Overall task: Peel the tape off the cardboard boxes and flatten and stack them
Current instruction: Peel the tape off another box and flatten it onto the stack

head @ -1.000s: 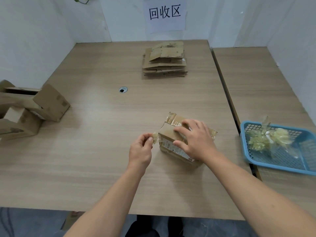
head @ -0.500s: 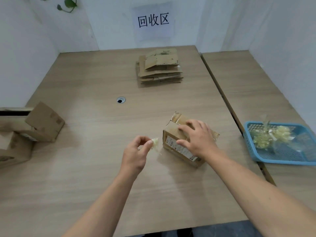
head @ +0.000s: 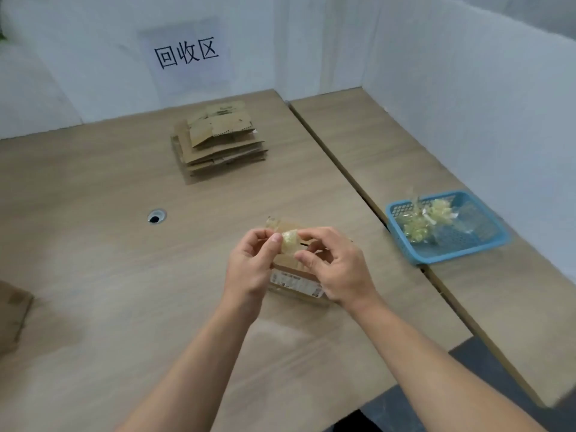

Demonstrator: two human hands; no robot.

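Right hand (head: 336,269) has come off the cardboard box (head: 296,280), centre frame on the tabletop (head: 124,275), joining left hand (head: 249,266); both hands pinch the peeled tape wad (head: 290,244) above it. Strip's off; blue basket (head: 436,257) probably next.

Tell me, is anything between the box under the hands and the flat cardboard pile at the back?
Nothing visible does. Only bare table lies between the box and the flat cardboard pile; the round hole sits off to the left. Left hand and right hand pinch a tape wad.
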